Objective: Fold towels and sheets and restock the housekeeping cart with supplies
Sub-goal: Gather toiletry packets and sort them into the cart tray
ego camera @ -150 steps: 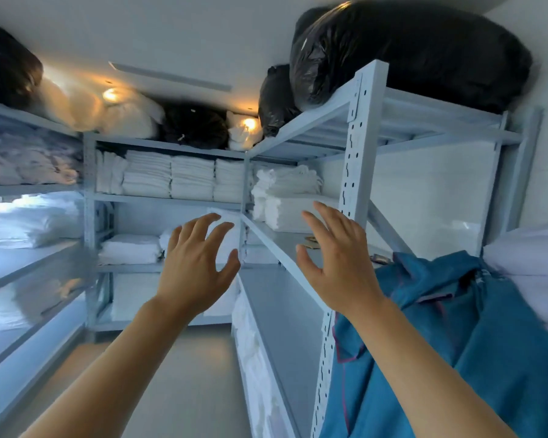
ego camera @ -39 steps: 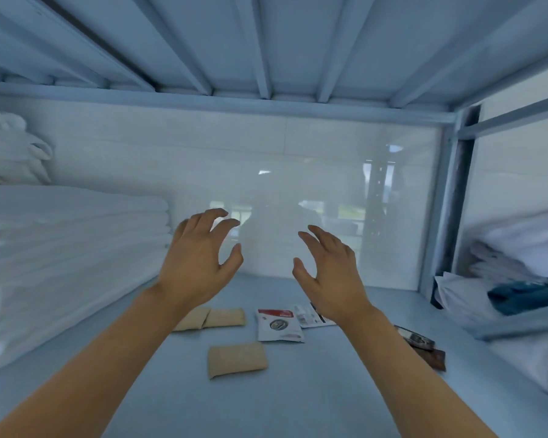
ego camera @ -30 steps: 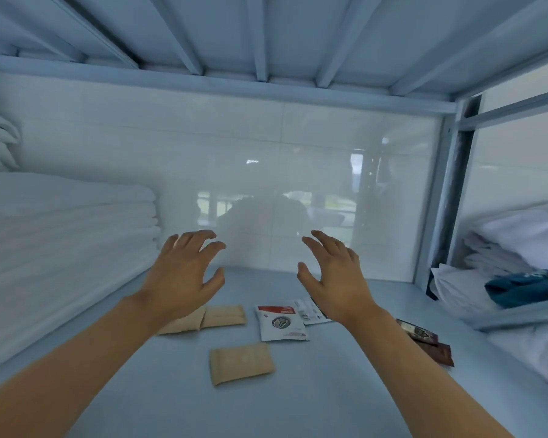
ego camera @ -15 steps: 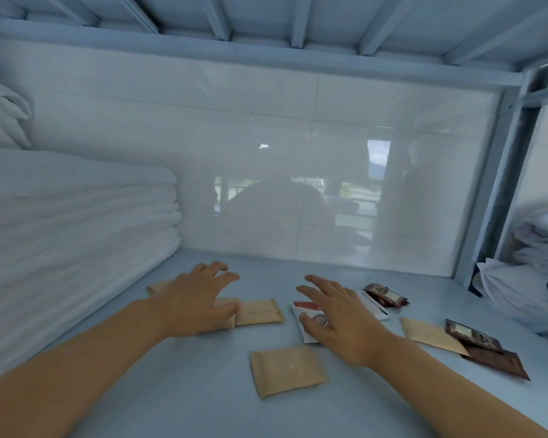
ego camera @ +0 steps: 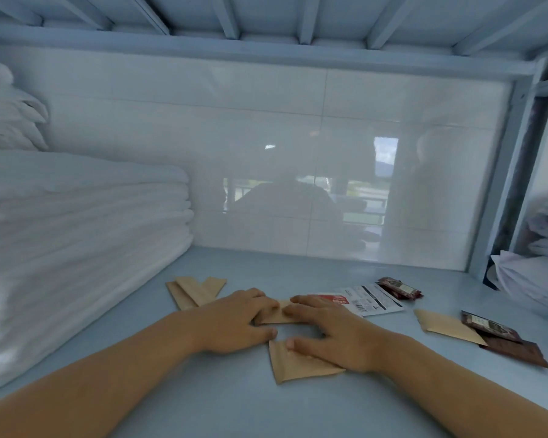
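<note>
I look into a pale blue metal shelf point(ego camera: 298, 406) backed by a glossy white tiled wall point(ego camera: 266, 153), with another shelf's ribbed underside overhead.

Small supply packets lie scattered across the shelf's middle. A tan packet point(ego camera: 295, 365) lies nearest me, and a second tan packet point(ego camera: 274, 314) peeks out between both hands. The left hand point(ego camera: 234, 324) lies palm down with fingers bent over the second packet's left end; the right hand point(ego camera: 326, 336) lies flat, fingers on that packet's right end, thumb pressing the nearer packet's corner. Neither hand has visibly lifted anything; whether the left fingers truly pinch the packet, I cannot tell.

To gather these well, I judge the hands should sweep the flat packets together into one stack, then slide it to the shelf edge for a pinch.

Further out, three more tan packets point(ego camera: 196, 290) fan out to the left, a red-and-white packet point(ego camera: 361, 300) and dark brown packets point(ego camera: 503, 339) lie right. A stack of folded white towels point(ego camera: 76, 235) fills the shelf's left side.
</note>
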A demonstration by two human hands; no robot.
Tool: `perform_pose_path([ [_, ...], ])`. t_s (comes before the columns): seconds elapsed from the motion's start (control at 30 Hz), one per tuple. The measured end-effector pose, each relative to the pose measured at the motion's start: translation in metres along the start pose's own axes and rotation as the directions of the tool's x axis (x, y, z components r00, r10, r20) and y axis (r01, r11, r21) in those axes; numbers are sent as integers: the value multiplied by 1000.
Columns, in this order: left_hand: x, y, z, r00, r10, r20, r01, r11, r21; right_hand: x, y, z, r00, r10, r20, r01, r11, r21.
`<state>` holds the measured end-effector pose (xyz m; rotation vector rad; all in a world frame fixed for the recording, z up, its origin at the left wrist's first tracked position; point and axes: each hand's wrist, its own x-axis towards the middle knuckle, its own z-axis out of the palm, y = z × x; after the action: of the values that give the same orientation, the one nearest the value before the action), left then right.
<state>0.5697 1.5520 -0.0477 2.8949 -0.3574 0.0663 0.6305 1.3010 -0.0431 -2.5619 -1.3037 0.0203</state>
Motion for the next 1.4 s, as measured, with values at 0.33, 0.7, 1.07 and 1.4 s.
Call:
perform_pose_path([
  [0.33,-6,19,-13,994,56,-90,-68,988,-141,-8,3,-19,997,77,-3,-77,997,31],
  [0.7,-16,23,-17,994,-17,106,29,993,-115,-17,0,-26,974,104,199,-125,988,93],
  [1.07,-17,32,-17,997,34,70,-21,984,-174,-15,-4,-22,998,65,3,-65,994,86],
  [1.4,-20,14,-36,982,-149,112,152,988,-13,-12,2,-19,998,51,-39,-48,995,85],
])
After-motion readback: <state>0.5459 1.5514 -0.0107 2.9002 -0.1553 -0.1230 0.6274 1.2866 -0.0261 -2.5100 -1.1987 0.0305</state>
